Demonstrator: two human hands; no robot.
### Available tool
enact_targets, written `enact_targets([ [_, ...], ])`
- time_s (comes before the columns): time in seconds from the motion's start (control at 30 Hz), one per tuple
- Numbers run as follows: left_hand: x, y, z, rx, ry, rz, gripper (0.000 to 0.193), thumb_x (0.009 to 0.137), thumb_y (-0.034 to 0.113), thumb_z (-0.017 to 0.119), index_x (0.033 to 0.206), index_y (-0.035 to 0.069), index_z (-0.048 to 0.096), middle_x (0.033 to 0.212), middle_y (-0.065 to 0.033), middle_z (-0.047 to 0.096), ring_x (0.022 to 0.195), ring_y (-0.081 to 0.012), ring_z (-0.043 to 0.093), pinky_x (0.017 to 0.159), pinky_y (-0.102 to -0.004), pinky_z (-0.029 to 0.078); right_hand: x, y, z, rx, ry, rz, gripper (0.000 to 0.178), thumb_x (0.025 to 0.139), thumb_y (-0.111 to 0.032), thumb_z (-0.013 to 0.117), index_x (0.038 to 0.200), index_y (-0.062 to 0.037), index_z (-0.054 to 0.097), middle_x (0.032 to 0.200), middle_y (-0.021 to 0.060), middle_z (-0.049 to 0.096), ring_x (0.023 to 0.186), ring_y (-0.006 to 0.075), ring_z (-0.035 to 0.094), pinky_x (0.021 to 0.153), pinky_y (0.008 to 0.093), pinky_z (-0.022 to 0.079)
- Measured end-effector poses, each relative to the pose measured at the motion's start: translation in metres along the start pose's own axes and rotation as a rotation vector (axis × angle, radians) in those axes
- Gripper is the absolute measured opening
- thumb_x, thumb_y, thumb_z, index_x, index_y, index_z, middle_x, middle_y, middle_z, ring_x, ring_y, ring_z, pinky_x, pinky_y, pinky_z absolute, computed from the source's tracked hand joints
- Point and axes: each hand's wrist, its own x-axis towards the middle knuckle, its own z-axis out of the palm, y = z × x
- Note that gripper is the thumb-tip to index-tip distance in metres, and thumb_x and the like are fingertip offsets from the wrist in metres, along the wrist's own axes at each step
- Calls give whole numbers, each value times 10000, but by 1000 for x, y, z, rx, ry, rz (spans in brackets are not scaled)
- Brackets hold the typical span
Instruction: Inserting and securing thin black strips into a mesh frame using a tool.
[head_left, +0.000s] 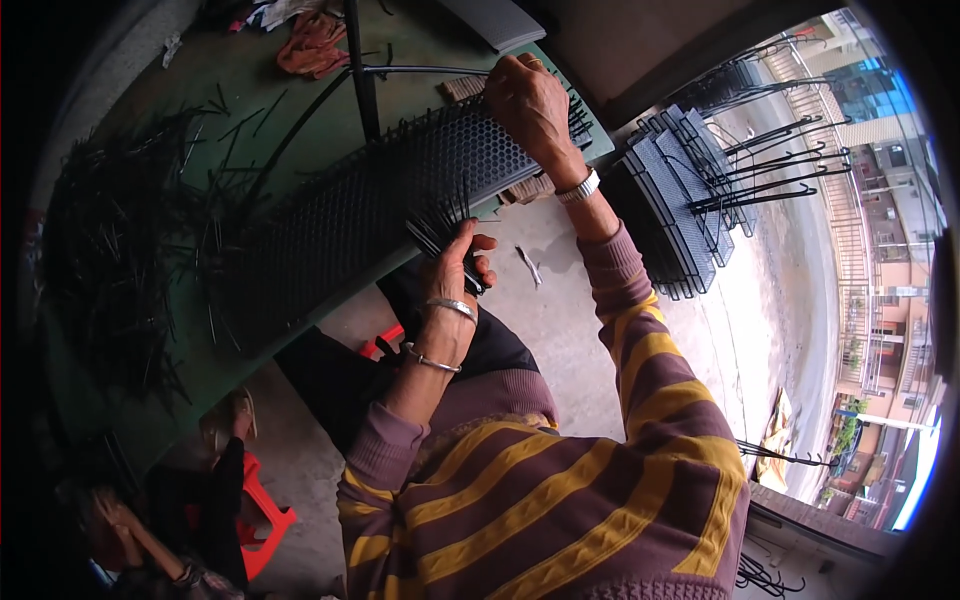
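Along the green tabletop lies a long black panel with honeycomb holes (pixel 480 150), thin black pieces sticking up along its far edge. My left hand (pixel 458 262), a silver bangle at its wrist, is closed around a fanned bundle of thin black strips (pixel 430 222) just off the panel's near edge. Farther off, my right hand (pixel 532 108) is over the panel's right end. Its fingers are drawn together, and whatever they pinch is hidden. A black bar (pixel 425 70) runs from an upright post to beside those fingers.
A tangled heap of black strips (pixel 110 250) covers the left of the green table (pixel 310 130). An orange-brown cloth (pixel 312 45) lies at the back. Black mesh racks with long hooks (pixel 680 190) are stacked right. At lower left, another person's hands (pixel 125 520) show near a red stool (pixel 262 515).
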Motion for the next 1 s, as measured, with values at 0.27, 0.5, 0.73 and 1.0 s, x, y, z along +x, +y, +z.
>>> enact_targets([
  [0.27, 1, -2, 0, -14, -30, 20, 226, 936, 268, 663, 1079, 99, 620, 819, -51, 617, 570, -85, 441, 513, -262, 377, 2, 6, 0, -45, 42, -99, 61, 827, -132, 616, 848, -76, 617, 822, 114, 590, 724, 307, 611, 623, 389, 488],
  [0.5, -2, -4, 4, -56, -12, 39, 231, 864, 246, 743, 943, 52, 643, 765, -94, 663, 518, -100, 457, 466, -289, 427, 1, 25, 20, -75, -202, -153, 73, 856, -188, 615, 863, -116, 621, 891, 106, 579, 801, 295, 604, 671, 404, 495],
  [0.73, 0, -2, 4, 12, 8, 28, 262, 916, 268, 687, 1089, 78, 632, 838, -73, 631, 567, -83, 442, 534, -274, 429, -13, 12, 20, -365, -252, -109, 102, 867, -245, 618, 903, -163, 666, 998, 89, 568, 990, 284, 533, 852, 426, 376],
  [1.0, 11, -2, 0, 22, -49, 42, 221, 919, 258, 679, 1064, 97, 637, 901, -94, 674, 599, -96, 498, 553, -279, 450, -50, -17, -37, 307, -637, 60, 134, 890, -156, 638, 999, -83, 667, 771, 61, 659, 657, 163, 624, 590, 303, 488],
])
